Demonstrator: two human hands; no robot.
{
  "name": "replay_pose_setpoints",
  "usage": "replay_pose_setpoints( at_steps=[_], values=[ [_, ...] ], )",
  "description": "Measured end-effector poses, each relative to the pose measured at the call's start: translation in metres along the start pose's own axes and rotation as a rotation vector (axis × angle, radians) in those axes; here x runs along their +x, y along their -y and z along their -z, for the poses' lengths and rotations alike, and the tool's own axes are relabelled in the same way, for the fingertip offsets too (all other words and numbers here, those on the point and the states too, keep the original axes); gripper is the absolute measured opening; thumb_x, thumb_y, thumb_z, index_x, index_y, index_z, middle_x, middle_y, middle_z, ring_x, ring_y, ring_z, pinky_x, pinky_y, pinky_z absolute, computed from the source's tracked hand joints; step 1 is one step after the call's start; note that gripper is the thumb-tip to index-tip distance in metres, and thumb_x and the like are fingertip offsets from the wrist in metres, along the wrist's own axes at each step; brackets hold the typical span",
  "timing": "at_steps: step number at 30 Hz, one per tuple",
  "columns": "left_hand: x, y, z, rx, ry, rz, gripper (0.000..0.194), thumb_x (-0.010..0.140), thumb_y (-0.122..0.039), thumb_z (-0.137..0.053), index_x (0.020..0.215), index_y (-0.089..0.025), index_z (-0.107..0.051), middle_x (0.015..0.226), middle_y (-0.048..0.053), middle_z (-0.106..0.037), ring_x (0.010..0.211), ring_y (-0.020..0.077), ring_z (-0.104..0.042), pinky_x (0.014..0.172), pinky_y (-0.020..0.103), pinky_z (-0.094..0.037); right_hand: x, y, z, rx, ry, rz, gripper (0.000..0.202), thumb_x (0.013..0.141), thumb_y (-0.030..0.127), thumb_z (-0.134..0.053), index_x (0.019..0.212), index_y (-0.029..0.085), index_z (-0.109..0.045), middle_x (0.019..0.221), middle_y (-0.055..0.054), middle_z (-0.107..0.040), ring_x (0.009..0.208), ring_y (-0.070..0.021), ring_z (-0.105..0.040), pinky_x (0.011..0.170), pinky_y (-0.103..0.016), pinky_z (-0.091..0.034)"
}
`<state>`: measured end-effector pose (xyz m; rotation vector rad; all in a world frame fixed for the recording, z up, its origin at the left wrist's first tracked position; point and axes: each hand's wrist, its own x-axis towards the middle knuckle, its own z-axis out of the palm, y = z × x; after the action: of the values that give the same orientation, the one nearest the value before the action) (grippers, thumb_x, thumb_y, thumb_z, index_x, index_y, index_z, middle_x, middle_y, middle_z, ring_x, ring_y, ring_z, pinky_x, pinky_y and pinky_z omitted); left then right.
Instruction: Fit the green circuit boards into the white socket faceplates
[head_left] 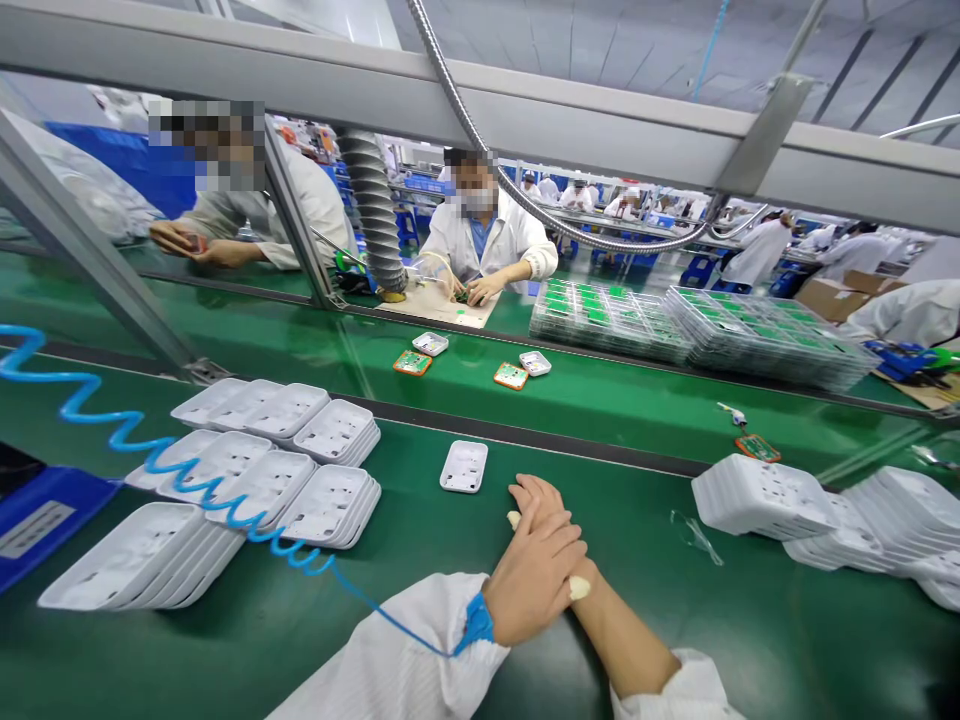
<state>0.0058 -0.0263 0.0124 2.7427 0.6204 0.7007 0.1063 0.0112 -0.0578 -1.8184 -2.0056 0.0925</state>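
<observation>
My left hand (531, 578), with a blue strap at the wrist, lies across the back of my right hand (541, 494). Its fingers are extended over the right hand and wrist. Partly covered, my right hand shows fingers stretched out on the green table. No object is visible in either hand. Pale finger covers show at two fingertips. Just beyond the hands, to the left, a single white plastic shell (463, 467) lies on the table.
Stacks of white shells stand at left (330, 505) and right (772, 492). A blue coiled cord (217, 495) crosses the left side. Beyond a dark rail lie circuit boards (511, 376) and stacked clear trays (607, 315). A co-worker (484, 235) sits opposite; a metal frame spans above.
</observation>
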Motion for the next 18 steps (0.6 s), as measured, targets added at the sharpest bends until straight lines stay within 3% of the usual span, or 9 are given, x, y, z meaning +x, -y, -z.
replay_pose_setpoints(
  at_steps=[8,18],
  values=[
    [-0.0001,0.0008,0.0008,-0.012,0.016,0.001,0.034,0.084,-0.029,-0.048,0.116,-0.02,-0.054,0.118,0.005,-0.058,0.121,0.0227,-0.041,0.111,0.047,-0.01,-0.0014,0.0014,0.0049,0.016,-0.011,-0.011,0.033,0.086,0.02,-0.044,0.115,0.028,-0.057,0.131,-0.001,-0.05,0.122,-0.0187,-0.042,0.102,-0.038,-0.034],
    [-0.0005,0.0012,0.0014,-0.028,0.015,-0.004,0.035,0.084,-0.03,-0.047,0.117,-0.019,-0.054,0.12,0.005,-0.057,0.122,0.0238,-0.04,0.111,0.046,-0.009,-0.0025,-0.003,-0.0042,0.014,-0.009,0.017,0.035,0.087,0.021,-0.043,0.119,0.028,-0.055,0.131,-0.003,-0.049,0.124,-0.0189,-0.04,0.103,-0.039,-0.034]
  ],
)
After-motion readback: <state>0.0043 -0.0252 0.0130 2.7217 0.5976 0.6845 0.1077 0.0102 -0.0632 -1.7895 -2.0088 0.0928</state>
